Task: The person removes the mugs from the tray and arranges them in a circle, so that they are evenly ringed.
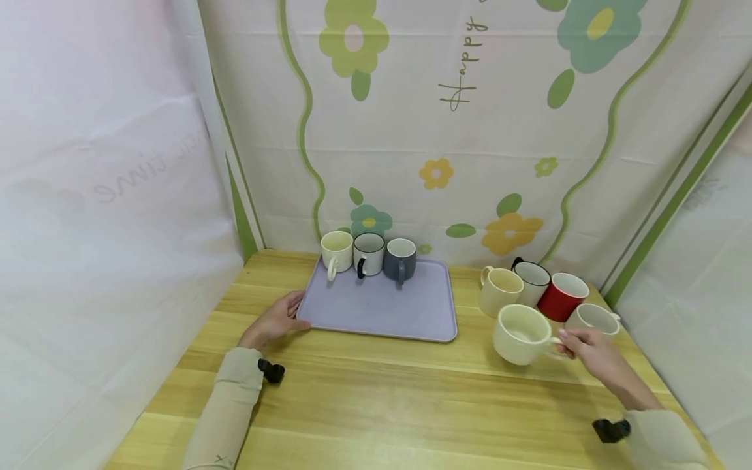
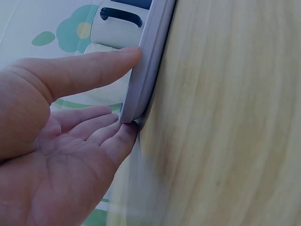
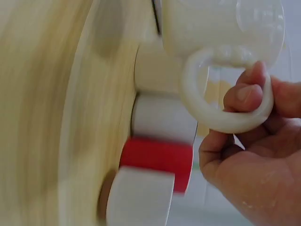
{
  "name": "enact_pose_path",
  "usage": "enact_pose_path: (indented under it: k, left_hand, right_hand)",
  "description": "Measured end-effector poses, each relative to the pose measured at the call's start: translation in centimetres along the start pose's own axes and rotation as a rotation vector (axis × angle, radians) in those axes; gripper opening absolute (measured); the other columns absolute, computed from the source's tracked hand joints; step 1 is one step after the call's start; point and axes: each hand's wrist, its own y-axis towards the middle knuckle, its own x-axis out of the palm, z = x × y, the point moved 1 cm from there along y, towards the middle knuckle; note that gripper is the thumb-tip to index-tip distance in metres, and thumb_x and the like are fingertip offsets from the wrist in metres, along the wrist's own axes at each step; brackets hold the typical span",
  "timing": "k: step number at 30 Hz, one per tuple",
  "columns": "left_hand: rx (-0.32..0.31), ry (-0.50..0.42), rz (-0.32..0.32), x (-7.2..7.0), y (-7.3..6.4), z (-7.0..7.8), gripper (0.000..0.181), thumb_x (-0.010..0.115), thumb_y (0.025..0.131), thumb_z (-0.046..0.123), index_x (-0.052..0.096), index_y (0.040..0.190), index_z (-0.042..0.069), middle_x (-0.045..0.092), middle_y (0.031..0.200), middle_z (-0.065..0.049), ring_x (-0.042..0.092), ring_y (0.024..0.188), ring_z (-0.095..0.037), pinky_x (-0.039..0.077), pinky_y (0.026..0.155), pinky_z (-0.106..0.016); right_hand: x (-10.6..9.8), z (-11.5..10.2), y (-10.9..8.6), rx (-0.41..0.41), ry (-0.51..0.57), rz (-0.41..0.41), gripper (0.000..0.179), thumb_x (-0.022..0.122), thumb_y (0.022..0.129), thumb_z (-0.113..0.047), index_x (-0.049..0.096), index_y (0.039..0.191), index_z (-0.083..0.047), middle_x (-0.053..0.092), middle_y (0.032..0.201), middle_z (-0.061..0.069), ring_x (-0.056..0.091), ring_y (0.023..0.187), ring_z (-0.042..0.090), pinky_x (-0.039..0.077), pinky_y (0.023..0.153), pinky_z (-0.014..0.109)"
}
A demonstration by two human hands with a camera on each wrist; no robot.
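Observation:
My left hand (image 1: pixel 277 321) is at the near left corner of a lilac tray (image 1: pixel 382 307), holding the corner between thumb and fingers. In the left wrist view the thumb (image 2: pixel 108 66) presses the tray rim (image 2: pixel 153 56). Three mugs stand in a row along the tray's back edge: a cream mug (image 1: pixel 337 253), a white mug with black handle (image 1: pixel 369 256) and a dark grey mug (image 1: pixel 400 260). On the right, my right hand (image 1: pixel 590 352) grips a cream mug (image 1: pixel 519 336) by its handle (image 3: pixel 225 120). That mug is raised above the table, upright, its opening facing up.
Behind the raised mug stand a pale yellow mug (image 1: pixel 501 290), a white mug with a black rim (image 1: pixel 532 282), a red mug (image 1: pixel 563 297) and a white mug (image 1: pixel 595 318). The wooden table (image 1: pixel 376 398) meets a floral cloth (image 1: pixel 458 163) at the back.

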Motion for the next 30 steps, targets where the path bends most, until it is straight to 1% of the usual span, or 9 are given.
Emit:
enact_pose_path:
  k: [3, 5, 8, 13, 17, 20, 23, 26, 30]
  left_hand:
    - [-0.001, 0.003, 0.001, 0.0, 0.0, 0.0, 0.095, 0.073, 0.095, -0.002, 0.010, 0.166, -0.007, 0.005, 0.176, -0.027, 0.009, 0.164, -0.046, 0.019, 0.134, -0.055]
    - [-0.003, 0.011, 0.000, 0.0, 0.0, 0.0, 0.096, 0.074, 0.095, -0.001, 0.010, 0.166, -0.007, 0.005, 0.176, -0.028, 0.009, 0.163, -0.047, 0.019, 0.134, -0.056]
    - [-0.006, 0.009, 0.001, 0.0, 0.0, 0.0, 0.095, 0.074, 0.096, 0.000, 0.010, 0.167, -0.005, 0.005, 0.176, -0.027, 0.009, 0.164, -0.046, 0.019, 0.134, -0.056]
    - [-0.005, 0.006, 0.001, 0.1, -0.2, 0.1, 0.094, 0.073, 0.097, 0.000, 0.010, 0.167, -0.005, 0.005, 0.177, -0.026, 0.009, 0.164, -0.046, 0.019, 0.134, -0.056]
    - [-0.016, 0.011, 0.006, 0.0, -0.1, 0.1, 0.093, 0.072, 0.097, 0.001, 0.011, 0.167, -0.004, 0.005, 0.177, -0.025, 0.009, 0.164, -0.045, 0.018, 0.135, -0.055]
    - [-0.019, 0.008, 0.006, 0.0, 0.0, 0.1, 0.093, 0.072, 0.097, 0.000, 0.012, 0.168, -0.003, 0.005, 0.177, -0.024, 0.009, 0.164, -0.044, 0.018, 0.135, -0.054]
    - [-0.016, -0.004, 0.005, 0.0, 0.0, 0.1, 0.094, 0.072, 0.097, 0.000, 0.011, 0.168, -0.004, 0.005, 0.177, -0.024, 0.008, 0.164, -0.044, 0.018, 0.135, -0.054]
    - [-0.014, -0.014, -0.001, 0.0, 0.0, 0.0, 0.095, 0.073, 0.096, -0.001, 0.010, 0.167, -0.004, 0.004, 0.177, -0.025, 0.008, 0.164, -0.045, 0.017, 0.135, -0.054]
    - [-0.007, -0.020, -0.006, -0.1, 0.1, -0.1, 0.096, 0.073, 0.096, -0.001, 0.010, 0.167, -0.005, 0.004, 0.177, -0.026, 0.007, 0.164, -0.046, 0.017, 0.134, -0.055]
  right_hand:
    - [-2.0, 2.3, -1.6, -0.004, -0.009, 0.046, 0.038, 0.048, 0.112, -0.010, 0.066, 0.085, 0.009, 0.058, 0.071, -0.012, 0.049, 0.068, 0.000, 0.038, 0.059, 0.020]
    - [-3.3, 3.8, -2.5, 0.003, 0.008, 0.078, 0.038, 0.049, 0.111, -0.009, 0.067, 0.082, 0.009, 0.059, 0.069, -0.013, 0.050, 0.066, 0.001, 0.038, 0.057, 0.021]
    - [-5.2, 5.8, -3.7, 0.058, 0.015, 0.090, 0.041, 0.049, 0.112, -0.011, 0.071, 0.083, 0.008, 0.062, 0.069, -0.013, 0.052, 0.066, 0.001, 0.040, 0.057, 0.020]
    - [-7.3, 8.3, -4.7, 0.148, -0.007, 0.091, 0.047, 0.045, 0.114, -0.016, 0.071, 0.091, 0.014, 0.066, 0.071, -0.012, 0.053, 0.068, 0.001, 0.040, 0.059, 0.017]
    - [-7.8, 9.9, -5.0, 0.187, -0.019, 0.100, 0.048, 0.045, 0.114, -0.019, 0.072, 0.092, 0.013, 0.065, 0.071, -0.012, 0.051, 0.069, -0.001, 0.039, 0.060, 0.017]
    - [-7.9, 10.8, -5.1, 0.210, -0.010, 0.102, 0.047, 0.045, 0.114, -0.021, 0.075, 0.091, 0.007, 0.066, 0.071, -0.014, 0.051, 0.070, -0.003, 0.038, 0.061, 0.015]
    - [-7.7, 11.7, -5.3, 0.206, 0.028, 0.110, 0.045, 0.048, 0.113, -0.019, 0.077, 0.087, 0.004, 0.067, 0.070, -0.013, 0.052, 0.070, -0.002, 0.036, 0.062, 0.012]
    - [-7.6, 12.4, -5.3, 0.219, 0.069, 0.103, 0.044, 0.048, 0.114, -0.020, 0.079, 0.087, -0.006, 0.068, 0.072, -0.013, 0.054, 0.070, -0.002, 0.036, 0.063, 0.012]
    - [-7.7, 13.1, -5.2, 0.242, 0.090, 0.097, 0.044, 0.047, 0.114, -0.022, 0.080, 0.087, -0.010, 0.069, 0.073, -0.015, 0.054, 0.071, -0.004, 0.037, 0.063, 0.010]
